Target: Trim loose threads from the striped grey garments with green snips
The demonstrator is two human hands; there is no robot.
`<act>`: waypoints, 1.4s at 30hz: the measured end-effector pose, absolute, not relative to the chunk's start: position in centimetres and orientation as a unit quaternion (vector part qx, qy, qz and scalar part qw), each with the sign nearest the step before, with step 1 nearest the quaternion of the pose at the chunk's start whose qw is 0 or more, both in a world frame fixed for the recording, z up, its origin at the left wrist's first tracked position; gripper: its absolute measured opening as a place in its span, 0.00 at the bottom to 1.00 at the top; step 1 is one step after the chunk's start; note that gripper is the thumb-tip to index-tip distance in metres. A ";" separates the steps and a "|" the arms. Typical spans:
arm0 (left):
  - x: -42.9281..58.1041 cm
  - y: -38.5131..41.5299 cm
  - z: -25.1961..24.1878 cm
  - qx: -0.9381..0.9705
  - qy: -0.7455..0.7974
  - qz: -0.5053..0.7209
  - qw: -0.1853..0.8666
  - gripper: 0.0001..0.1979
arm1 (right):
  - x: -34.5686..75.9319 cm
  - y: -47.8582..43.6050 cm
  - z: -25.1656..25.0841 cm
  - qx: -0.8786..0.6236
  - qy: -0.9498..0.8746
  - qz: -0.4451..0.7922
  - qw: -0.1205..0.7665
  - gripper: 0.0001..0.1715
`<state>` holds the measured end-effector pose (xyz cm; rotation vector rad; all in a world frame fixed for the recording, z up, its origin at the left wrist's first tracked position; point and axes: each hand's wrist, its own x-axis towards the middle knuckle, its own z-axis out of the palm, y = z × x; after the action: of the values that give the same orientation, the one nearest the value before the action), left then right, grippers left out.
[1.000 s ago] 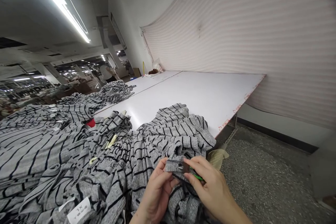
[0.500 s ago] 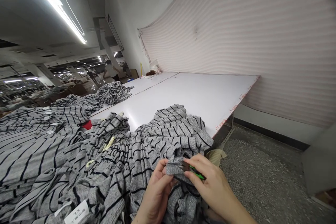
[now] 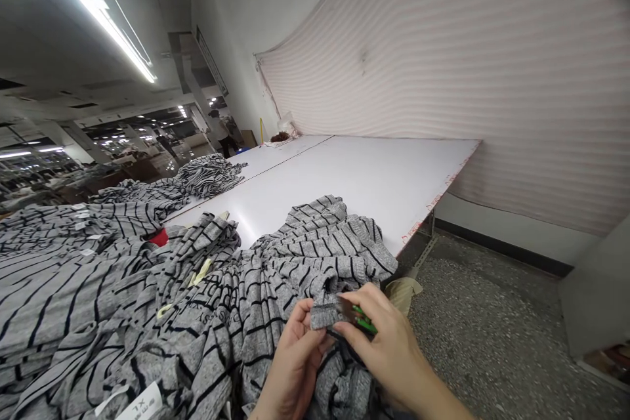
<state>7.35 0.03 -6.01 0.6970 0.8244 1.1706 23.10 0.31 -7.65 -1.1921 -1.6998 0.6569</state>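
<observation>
At six o'clock the left hand [image 3: 296,357] rises from the lower border, palm side turned inward, thumb and forefinger pinching the ribbed edge [image 3: 322,315] of a grey striped garment [image 3: 323,283]. The right hand [image 3: 386,341] slants in from five o'clock, its thumb and fingers pressed around a green-handled tool [image 3: 364,323], whose blurred dark end lies at that edge. Heaped striped garments [image 3: 93,295] spread toward eight o'clock; beyond, a white table [image 3: 339,174] stretches past the centre, and a person [image 3: 220,128] stands far off at ten.
</observation>
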 end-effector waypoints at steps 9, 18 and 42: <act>7.8 -0.1 -6.1 0.296 0.390 0.547 0.679 0.15 | 22.0 0.9 -8.4 -0.464 -0.595 0.313 0.576 0.13; 7.9 -0.1 -6.4 0.314 0.396 0.554 0.662 0.17 | 21.0 -0.1 -9.1 -0.494 -0.652 0.196 0.540 0.09; 7.4 -0.1 -6.7 0.474 0.496 0.473 0.552 0.10 | 23.1 -1.5 -6.7 -0.379 -0.596 0.519 0.482 0.16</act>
<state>7.36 -0.09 -6.67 1.1215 1.1728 1.1187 23.06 -1.45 -6.72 -0.9240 -1.4527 1.2643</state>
